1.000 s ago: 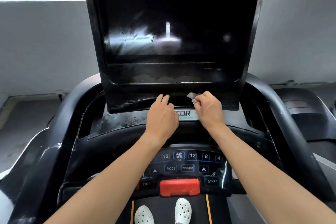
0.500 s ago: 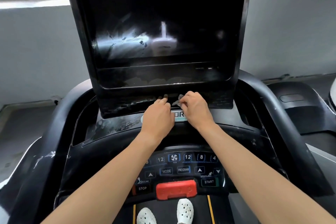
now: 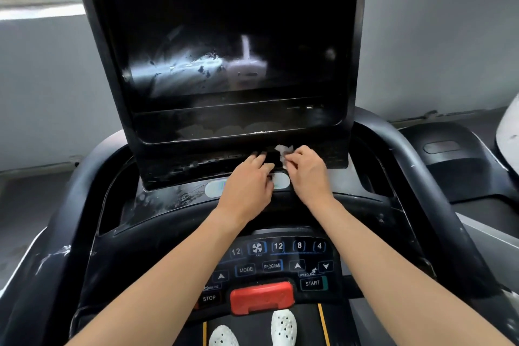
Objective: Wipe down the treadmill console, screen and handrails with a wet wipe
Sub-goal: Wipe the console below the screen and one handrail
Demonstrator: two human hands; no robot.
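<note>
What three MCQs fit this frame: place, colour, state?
1. Where is the wet wipe? A) on the START button B) in the right hand, at the panel under the screen C) on the floor
2. Colour of the safety tab? A) green B) red C) yellow
3. The left hand? A) grips the wipe B) presses STOP C) fingers straight on that panel, holding nothing

B: the wipe sticks out of its pinch. B: plainly red. C: fingers lie flat, nothing held.

Single head-worn wide-angle view, forward and down, close over the treadmill console [image 3: 168, 222] and screen [image 3: 224, 8].
</note>
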